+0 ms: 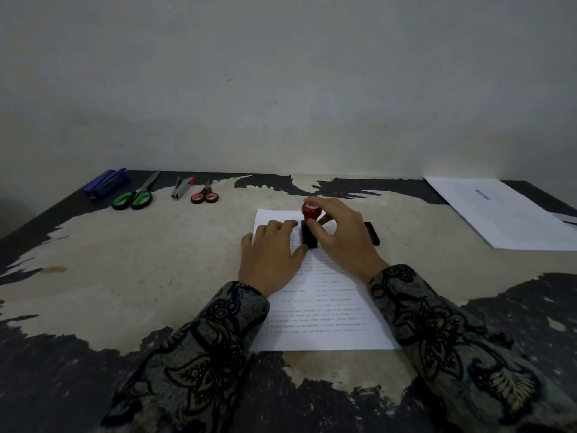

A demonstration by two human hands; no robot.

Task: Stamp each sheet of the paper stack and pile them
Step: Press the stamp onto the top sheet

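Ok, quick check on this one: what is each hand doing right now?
Left hand: open, fingers flat, pressing on the printed sheet.
Right hand: closed, gripping the red-knobbed stamp, which stands on the sheet.

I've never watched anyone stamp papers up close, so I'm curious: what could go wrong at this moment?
1. The right hand grips the red-knobbed black rubber stamp near the printed white sheet's top; if the stamp tilts or slides, the mark may smear.
2. Only the flat left hand pins the sheet; lifting the stamp could drag the paper along.
3. The black rectangular ink pad lies close behind the right hand and could be knocked.
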